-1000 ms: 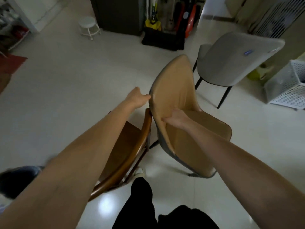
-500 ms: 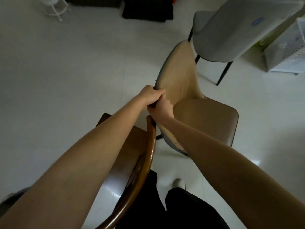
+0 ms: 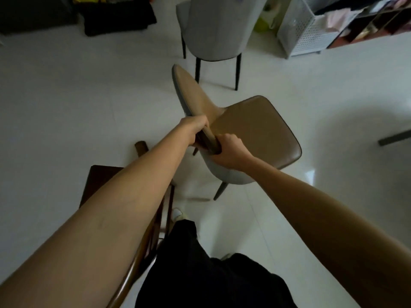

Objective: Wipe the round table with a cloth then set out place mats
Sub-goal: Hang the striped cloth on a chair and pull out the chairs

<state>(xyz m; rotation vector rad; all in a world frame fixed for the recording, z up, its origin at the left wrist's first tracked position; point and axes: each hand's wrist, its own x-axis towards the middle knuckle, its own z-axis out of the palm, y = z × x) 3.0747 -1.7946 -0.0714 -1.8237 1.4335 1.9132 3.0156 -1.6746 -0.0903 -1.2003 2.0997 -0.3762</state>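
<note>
Gripping the tan chair (image 3: 255, 130) by the top edge of its backrest, both hands sit close together at the rim's near end. The left hand (image 3: 195, 130) wraps the rim from the left side, fingers curled over the edge. The right hand (image 3: 229, 152) clamps the same rim just nearer the person, knuckles up and fingers folded round it. Both forearms reach forward and converge on the chair, the left from the lower left, the right from the lower right.

The tan chair's backrest runs as a long narrow band from the hands away toward the grey chair (image 3: 218, 25), and its seat spreads to the right of that band. One dark leg (image 3: 220, 191) shows below the shell, near the person.

A wooden chair (image 3: 124, 196) stands left of the tan chair, under the left forearm. The grey chair stands beyond the tan one, apart from it. A white perforated basket (image 3: 304, 34) sits right of the grey chair. Black trousers (image 3: 200, 274) and a pale shoe (image 3: 176, 213) show below the tan chair on the white floor (image 3: 77, 96). No table, cloth or mats can be made out.
</note>
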